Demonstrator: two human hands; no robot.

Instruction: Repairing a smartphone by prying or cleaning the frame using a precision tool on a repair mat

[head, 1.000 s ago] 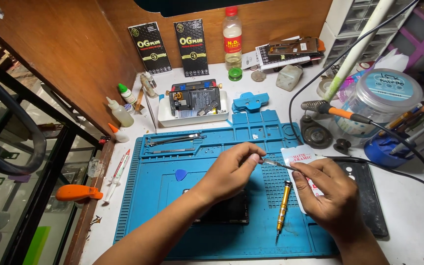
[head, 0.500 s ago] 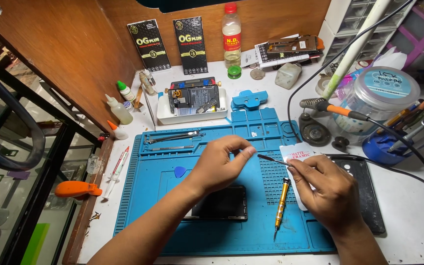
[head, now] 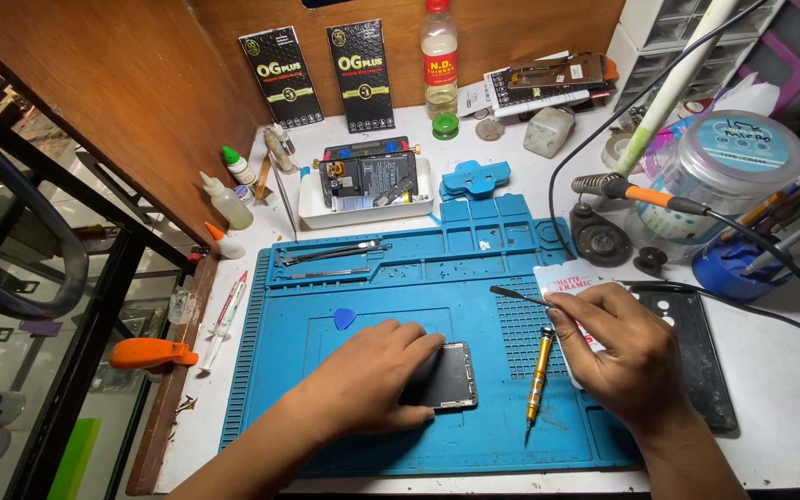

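The left hand (head: 368, 375) lies flat, fingers spread and released, pressing a dark smartphone (head: 446, 375) onto the blue repair mat (head: 400, 278); only the phone's right part shows past the fingertips. The right hand (head: 627, 356) pinches thin black tweezers (head: 520, 295), their tip pointing left above the phone. A yellow screwdriver (head: 539, 372) lies between the hands, a blue pick (head: 344, 318) nearby.

A phone (head: 448, 375) lies on the mat (head: 400, 287), screwdriver (head: 539, 372) to its right, tray (head: 365, 206) behind
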